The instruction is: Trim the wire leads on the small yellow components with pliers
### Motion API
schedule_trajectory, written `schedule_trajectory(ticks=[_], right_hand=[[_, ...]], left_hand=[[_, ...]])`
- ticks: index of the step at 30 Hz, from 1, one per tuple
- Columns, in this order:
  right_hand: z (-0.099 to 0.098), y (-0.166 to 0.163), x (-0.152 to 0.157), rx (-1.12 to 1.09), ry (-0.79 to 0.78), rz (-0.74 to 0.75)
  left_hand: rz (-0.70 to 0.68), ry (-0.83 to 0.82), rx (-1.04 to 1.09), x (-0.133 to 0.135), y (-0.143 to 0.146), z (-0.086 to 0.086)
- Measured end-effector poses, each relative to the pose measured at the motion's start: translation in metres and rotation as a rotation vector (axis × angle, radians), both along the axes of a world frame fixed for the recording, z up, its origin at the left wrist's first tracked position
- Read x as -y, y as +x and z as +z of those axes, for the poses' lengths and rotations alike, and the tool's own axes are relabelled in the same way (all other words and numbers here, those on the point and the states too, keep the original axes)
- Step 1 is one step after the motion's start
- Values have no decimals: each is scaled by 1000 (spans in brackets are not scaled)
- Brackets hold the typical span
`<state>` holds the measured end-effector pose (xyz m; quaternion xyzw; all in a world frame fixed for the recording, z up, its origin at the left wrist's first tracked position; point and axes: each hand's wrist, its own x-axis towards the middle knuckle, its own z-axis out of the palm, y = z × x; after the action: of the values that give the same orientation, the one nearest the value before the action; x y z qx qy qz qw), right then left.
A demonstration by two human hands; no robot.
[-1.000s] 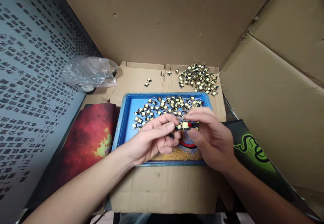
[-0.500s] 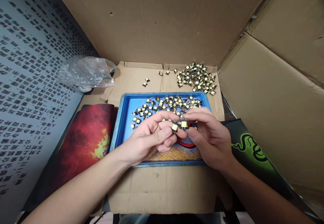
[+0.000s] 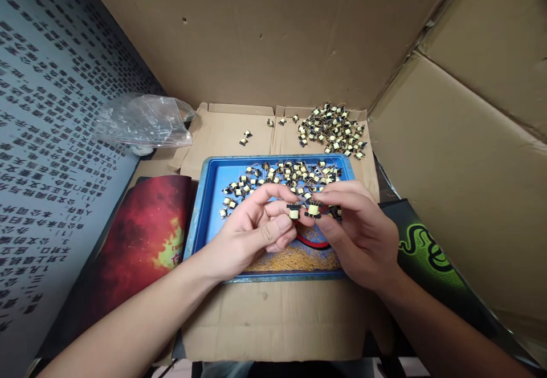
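Observation:
My left hand [image 3: 260, 227] pinches a small transformer bobbin [image 3: 294, 212], black at its ends with a pale yellow wrapped middle. Between the thumb and forefinger of my right hand [image 3: 356, 227] is a second bobbin [image 3: 313, 210] of the same kind, its thin pins facing up. The two parts are side by side, a little apart, above the blue tray [image 3: 198, 218]. Behind my fingers a heap of similar bobbins [image 3: 294, 174] with loose wire ends lies in the tray. Part of a red and black curved thing [image 3: 314, 245] shows below my hands, the rest hidden.
Copper-coloured wire clippings [image 3: 294, 259] cover the tray's near side. Behind the tray, another pile of bobbins [image 3: 331, 130] sits on cardboard, several strays to its left. A clear plastic bag [image 3: 143, 121] lies at the back left. Cardboard walls [image 3: 273, 36] rise behind and right.
My hands have drawn slightly apart, the right one moving a little to the right. The bobbin in my left hand has turned from tilted to nearly level.

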<state>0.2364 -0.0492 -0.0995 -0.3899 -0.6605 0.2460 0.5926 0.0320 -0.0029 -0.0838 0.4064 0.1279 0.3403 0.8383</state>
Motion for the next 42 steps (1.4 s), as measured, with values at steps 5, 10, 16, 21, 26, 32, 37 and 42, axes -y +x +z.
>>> schedule_trajectory(ticks=[5, 10, 16, 21, 26, 32, 37, 42], right_hand=[[1, 0, 0, 46, 53, -21], [3, 0, 2, 56, 29, -45], [2, -1, 3, 41, -33, -43], [4, 0, 0, 32, -98, 0], [3, 0, -1, -11, -142, 88], [2, -2, 0, -26, -232, 121], [0, -1, -1, -20, -223, 121], [1, 0, 0, 4, -189, 108]], left_hand=[[12, 3, -9, 1, 0, 1], [37, -17, -58, 2, 1, 3], [181, 55, -136, 1, 2, 1], [314, 178, -247, 2, 2, 5], [449, 316, -370, 5, 2, 10], [528, 397, -465, 8, 2, 12], [566, 477, -557, 8, -1, 12], [535, 511, -581, 5, -3, 10]])
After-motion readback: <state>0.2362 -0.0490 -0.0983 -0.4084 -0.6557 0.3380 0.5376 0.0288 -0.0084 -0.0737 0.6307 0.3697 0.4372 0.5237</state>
